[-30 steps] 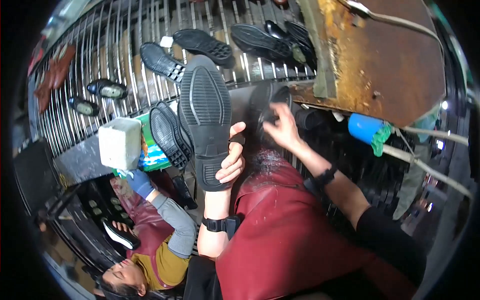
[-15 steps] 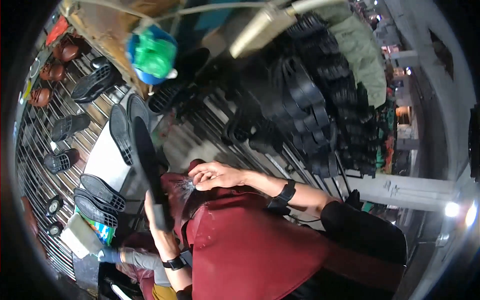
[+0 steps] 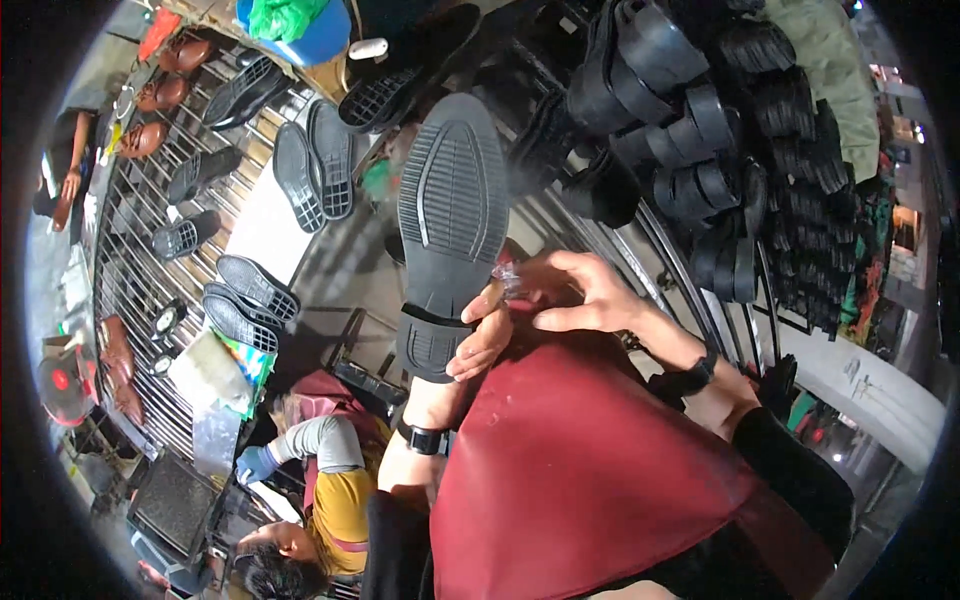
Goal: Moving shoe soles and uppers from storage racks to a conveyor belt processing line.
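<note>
A black shoe sole (image 3: 455, 190) stands tilted up in front of me, its ribbed tread and separate-looking heel block facing me. My left hand (image 3: 485, 340) is closed around its heel end, fingers wrapped over the right edge. Just right of the sole, my right hand (image 3: 595, 295) hangs over the top of my dark red apron (image 3: 590, 440). Its thumb and fingers are apart, though the fingertips are blurred. A small whitish, wispy patch (image 3: 507, 280) shows between the two hands; what it is, I cannot make out.
At left, a barred metal rack (image 3: 130, 300) holds several soles and brown shoes (image 3: 143, 138). Stacked black soles (image 3: 700, 150) fill the right. A blue bucket (image 3: 325, 35) with green plastic stands at the far edge. Another person (image 3: 340, 500) works at lower left.
The sole has turned from edge-on to tread-facing and moved right with my left hand. My right hand has shifted right and lower in view. The whole view has swung left, showing more of the other person.
</note>
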A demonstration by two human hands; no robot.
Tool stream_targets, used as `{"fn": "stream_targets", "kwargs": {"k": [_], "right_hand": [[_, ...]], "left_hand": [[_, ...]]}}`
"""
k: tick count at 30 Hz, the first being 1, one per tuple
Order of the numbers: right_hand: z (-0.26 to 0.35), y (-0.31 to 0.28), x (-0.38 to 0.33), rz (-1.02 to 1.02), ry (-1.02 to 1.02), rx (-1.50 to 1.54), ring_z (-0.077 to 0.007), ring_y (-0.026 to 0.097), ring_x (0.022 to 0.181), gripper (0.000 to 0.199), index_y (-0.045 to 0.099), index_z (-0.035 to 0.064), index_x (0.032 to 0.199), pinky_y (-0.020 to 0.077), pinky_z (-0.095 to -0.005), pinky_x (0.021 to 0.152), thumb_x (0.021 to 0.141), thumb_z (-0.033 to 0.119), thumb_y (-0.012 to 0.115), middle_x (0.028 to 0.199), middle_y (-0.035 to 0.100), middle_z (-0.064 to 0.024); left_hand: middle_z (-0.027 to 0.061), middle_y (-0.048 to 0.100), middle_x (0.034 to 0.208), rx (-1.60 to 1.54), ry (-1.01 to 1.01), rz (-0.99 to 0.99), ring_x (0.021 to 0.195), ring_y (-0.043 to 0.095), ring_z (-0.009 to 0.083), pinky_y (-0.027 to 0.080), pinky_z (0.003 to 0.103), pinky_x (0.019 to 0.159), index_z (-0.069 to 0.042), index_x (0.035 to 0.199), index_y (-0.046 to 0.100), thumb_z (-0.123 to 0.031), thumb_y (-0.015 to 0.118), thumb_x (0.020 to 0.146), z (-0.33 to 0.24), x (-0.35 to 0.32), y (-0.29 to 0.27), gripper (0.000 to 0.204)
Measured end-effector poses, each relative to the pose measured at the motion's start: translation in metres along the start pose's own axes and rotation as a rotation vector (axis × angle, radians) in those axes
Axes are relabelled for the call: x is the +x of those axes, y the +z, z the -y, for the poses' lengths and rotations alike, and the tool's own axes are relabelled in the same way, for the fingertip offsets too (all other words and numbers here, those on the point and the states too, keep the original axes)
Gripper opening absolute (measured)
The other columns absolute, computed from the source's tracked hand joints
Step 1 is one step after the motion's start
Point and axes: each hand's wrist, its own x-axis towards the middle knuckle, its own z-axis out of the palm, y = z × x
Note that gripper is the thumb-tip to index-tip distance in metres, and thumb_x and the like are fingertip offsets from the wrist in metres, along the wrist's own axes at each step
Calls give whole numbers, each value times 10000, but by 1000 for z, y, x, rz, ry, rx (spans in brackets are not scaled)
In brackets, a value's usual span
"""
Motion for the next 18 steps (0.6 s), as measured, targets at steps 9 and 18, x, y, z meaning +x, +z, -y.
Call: {"fn": "stream_targets", "kwargs": {"k": [9,18], "right_hand": [[5,4,4,45,61,-57,-164,656,1065,597,634,-18,1305,501,-340,1000,806,207,873,1151,729,-82],[-16,13,32,-467,304,315,-158,478,1276,784,350,95,1596,413,-446,1040,1000,490,671,1378,559,-69]], "left_hand": [[313,653,894,191,346,-387,632,702,401,612,488,514,0,988,489,-464,639,973,18,19,34,488],[137,671,737,2484,52,-2071,609,671,282,539,399,538,-19,952,644,-186,491,1056,-6,41,66,250]]}}
